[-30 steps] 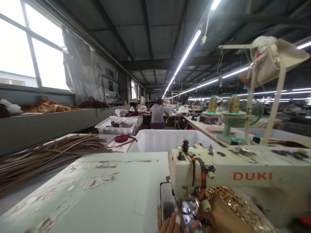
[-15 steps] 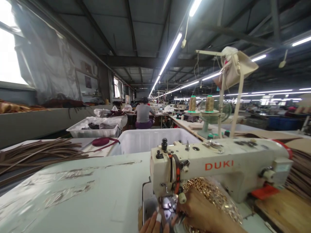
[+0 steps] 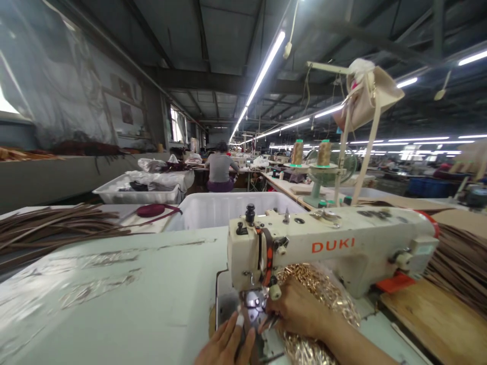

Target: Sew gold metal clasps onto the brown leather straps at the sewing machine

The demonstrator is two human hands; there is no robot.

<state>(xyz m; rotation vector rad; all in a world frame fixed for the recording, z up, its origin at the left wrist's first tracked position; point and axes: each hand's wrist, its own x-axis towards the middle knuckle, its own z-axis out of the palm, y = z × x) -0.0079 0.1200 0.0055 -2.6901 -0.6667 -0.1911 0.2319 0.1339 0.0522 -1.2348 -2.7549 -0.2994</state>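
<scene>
A white sewing machine [image 3: 327,243] with orange DUKI lettering stands on the pale green table, its needle area lit. My left hand [image 3: 228,342] lies left of the presser foot [image 3: 255,302], fingers stretched out, a white wrap round one finger. It touches a narrow brown strip [image 3: 247,318] running under the foot; much of the strip is hidden. Just right of the foot, my right hand [image 3: 297,306] has its fingers curled round a small dark pointed tool [image 3: 271,321], whose kind I cannot make out. A clear bag of gold-coloured metal hardware [image 3: 323,291] sits behind and under my right wrist.
Brown strips [image 3: 57,223] lie in a heap at left, beside a maroon coiled strap [image 3: 150,210]. A white bin [image 3: 236,205] stands beyond the table. On the right are a wooden board [image 3: 429,314] and more brown strips [image 3: 456,263]. A person [image 3: 220,172] sits farther off.
The view has shifted, so the machine and both hands appear farther left and slightly higher. More of my left hand shows. Both hands keep their places beside the presser foot.
</scene>
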